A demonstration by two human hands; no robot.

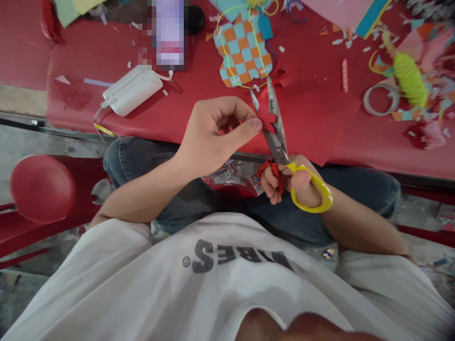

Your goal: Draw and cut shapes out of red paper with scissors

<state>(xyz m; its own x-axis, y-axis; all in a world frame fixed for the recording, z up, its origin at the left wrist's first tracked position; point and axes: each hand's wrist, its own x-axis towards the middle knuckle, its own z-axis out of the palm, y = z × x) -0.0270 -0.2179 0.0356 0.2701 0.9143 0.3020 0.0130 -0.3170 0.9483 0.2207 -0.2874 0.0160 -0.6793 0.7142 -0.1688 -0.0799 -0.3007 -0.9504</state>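
My left hand (218,135) pinches a small red paper cutout (267,119) with rounded lobes between thumb and fingertips. My right hand (289,182) grips a pair of scissors (277,142) with one yellow and one red handle loop, thumb through the yellow loop. The blades are spread and point away from me, with the red cutout between or against them; exactly where they touch it I cannot tell. Beyond the blade tips lies an orange and light-blue checkered woven paper piece (243,47) with yellow string on it.
On the red table (199,85) are a white power bank (133,90) with a cable, a pixelated phone-like object (169,33), a tape roll (381,99), a yellow yarn bundle (410,79), a pink striped stick (344,76) and paper scraps. A red stool (42,188) stands at left.
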